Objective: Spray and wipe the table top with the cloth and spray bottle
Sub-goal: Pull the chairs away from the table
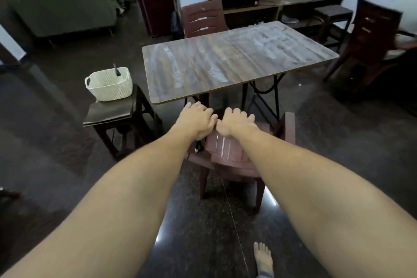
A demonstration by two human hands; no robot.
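The wood-grain table top (225, 61) stands ahead of me, streaked with pale wet smears over most of its surface. Both my arms reach forward. My left hand (196, 119) and my right hand (237, 123) sit side by side, fingers curled over the top rail of a brown plastic chair (228, 149) just before the table's near edge. A dark tip (117, 70) sticks out of a white basket (110, 88) at the left; I cannot tell what it belongs to. No cloth or spray bottle shows clearly.
The basket rests on a dark stool (117, 113) left of the table. Another brown chair (203, 18) stands at the far end, stacked chairs (370, 36) at the right. A sofa (63, 9) with seated people is at the back left. My foot (262, 257) is on the dark floor.
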